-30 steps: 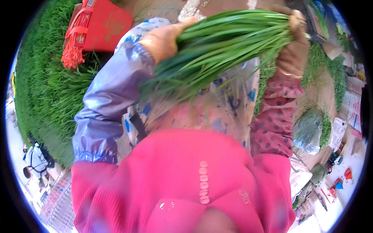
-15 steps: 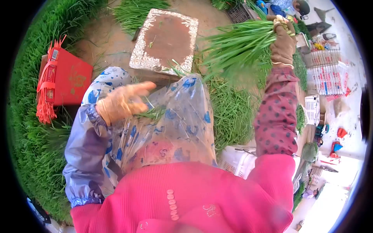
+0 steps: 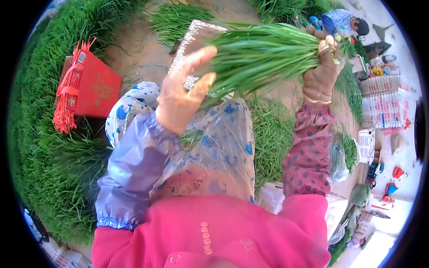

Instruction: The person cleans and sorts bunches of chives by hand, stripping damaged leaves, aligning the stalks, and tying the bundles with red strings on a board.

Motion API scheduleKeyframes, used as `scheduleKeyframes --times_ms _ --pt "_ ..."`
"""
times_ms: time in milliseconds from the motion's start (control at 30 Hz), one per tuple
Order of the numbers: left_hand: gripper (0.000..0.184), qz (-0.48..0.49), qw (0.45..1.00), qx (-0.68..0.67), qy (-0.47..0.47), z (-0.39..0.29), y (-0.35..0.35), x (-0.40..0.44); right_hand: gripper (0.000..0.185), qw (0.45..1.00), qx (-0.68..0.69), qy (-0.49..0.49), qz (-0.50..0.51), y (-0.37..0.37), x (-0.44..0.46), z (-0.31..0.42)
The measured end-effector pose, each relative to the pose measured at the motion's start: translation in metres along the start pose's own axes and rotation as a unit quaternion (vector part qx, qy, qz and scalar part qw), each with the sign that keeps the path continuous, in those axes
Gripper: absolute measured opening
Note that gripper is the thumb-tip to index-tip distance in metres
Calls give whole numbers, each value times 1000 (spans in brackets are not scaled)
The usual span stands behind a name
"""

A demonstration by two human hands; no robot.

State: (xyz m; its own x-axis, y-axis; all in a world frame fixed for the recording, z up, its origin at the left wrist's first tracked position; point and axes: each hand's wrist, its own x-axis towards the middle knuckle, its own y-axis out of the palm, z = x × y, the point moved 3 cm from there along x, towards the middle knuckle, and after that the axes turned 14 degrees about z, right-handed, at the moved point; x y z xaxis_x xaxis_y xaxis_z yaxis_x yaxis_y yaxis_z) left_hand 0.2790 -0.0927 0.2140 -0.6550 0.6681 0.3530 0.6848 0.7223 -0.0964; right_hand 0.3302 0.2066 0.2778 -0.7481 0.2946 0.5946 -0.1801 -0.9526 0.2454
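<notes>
A bunch of long green leaves (image 3: 263,56) lies level across the upper middle, its pale root ends at the right. My right hand (image 3: 322,71), in a brown glove, is wrapped round those root ends. At the leafy end my left hand (image 3: 184,89), in a light orange glove, has its fingers spread and holds nothing. Its fingertips are close to the leaves; whether they touch is unclear. Beneath the leaves is a stool or block with a white patterned rim (image 3: 178,51). A clear plastic apron with blue prints (image 3: 214,143) covers my lap.
A red box with red ties (image 3: 100,91) stands at the left beside a large mass of green leaves (image 3: 40,111). Loose cut leaves (image 3: 272,138) lie right of my lap. A person in a dark cap (image 3: 342,22) is at the upper right, near stacked white crates (image 3: 380,107).
The bunch has swung out to the right and come back toward the middle in my right hand. My left hand let go of its leafy end, dropped, then rose beside it with spread fingers.
</notes>
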Motion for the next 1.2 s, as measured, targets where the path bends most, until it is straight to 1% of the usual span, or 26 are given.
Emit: scheduleKeyframes --times_ms 33,67,100,133,167,200,233,300,333,400,433,500,567,600,633,667,700,733,767,800,833,900,1000,1067,1100,1200 --pt "50 -24 983 149 109 -2 -4 17 17 999 54 1 1 4 -2 -2" --pt "56 -42 978 163 124 5 3 28 16 997 74 6 24 16 -6 -2" --pt "68 -22 988 -149 46 28 31 31 16 997 77 6 32 20 -6 -5" --pt "79 82 981 -173 16 17 44 31 22 995 92 -8 32 20 -7 -12" --pt "88 146 989 5 39 41 64 23 27 994 107 -21 32 18 -8 -19" --pt "91 201 978 -51 -27 19 77 11 30 995 94 -7 -23 9 -10 -25" --pt "92 227 959 -170 -9 21 94 4 30 995 93 -6 -21 3 -12 -28" --pt "92 281 919 -254 -105 11 96 -8 31 993 80 14 -83 -10 -18 -27" --pt "92 279 918 -260 -105 14 93 -11 18 996 50 18 -65 -16 -17 -20" --pt "89 381 913 -57 -131 27 85 -20 19 998 34 -12 -51 -22 -16 -7" --pt "89 384 913 -58 -128 32 77 -24 21 998 23 -47 -39 -23 -15 1" --pt "86 426 869 174 -181 38 60 -28 21 993 -57 -13 -99 0 -13 23" --pt "88 389 796 347 -308 17 40 -24 16 975 -188 -44 -112 8 -11 37" --pt "81 324 813 398 -277 19 34 -28 12 963 -259 -58 -54 17 -7 42" --pt "81 325 810 402 -275 28 34 -32 11 949 -314 -37 -13 31 -11 45" --pt "79 350 897 68 -261 37 39 -37 10 930 -366 -16 28 53 -17 45" --pt "77 332 876 -274 -217 29 40 -35 14 889 -429 -56 148 70 -21 40" --pt "74 388 796 -380 -269 20 41 -38 19 829 -483 -95 264 87 -26 34" --pt "74 387 799 -372 -271 25 46 -40 21 772 -504 -138 362 104 -34 28" --pt "72 372 692 -570 -241 29 58 -46 24 703 -518 -178 453 122 -47 22" --pt "70 337 548 -739 -201 29 63 -50 21 716 -482 -192 467 141 -60 19" --pt "75 278 575 -758 -130 8 53 -44 19 733 -445 -204 472 172 -86 11" --pt "77 187 665 -696 -196 18 44 -53 18 732 -374 -239 517 193 -117 4" --pt "78 147 689 -670 -236 22 44 -63 19 604 -407 -226 648 199 -130 2" --pt "78 138 694 -664 -243 23 44 -66 18 573 -403 -215 681 200 -136 -4" --pt "85 182 690 -670 -207 22 40 -70 19 556 -371 -190 719 200 -153 -23"
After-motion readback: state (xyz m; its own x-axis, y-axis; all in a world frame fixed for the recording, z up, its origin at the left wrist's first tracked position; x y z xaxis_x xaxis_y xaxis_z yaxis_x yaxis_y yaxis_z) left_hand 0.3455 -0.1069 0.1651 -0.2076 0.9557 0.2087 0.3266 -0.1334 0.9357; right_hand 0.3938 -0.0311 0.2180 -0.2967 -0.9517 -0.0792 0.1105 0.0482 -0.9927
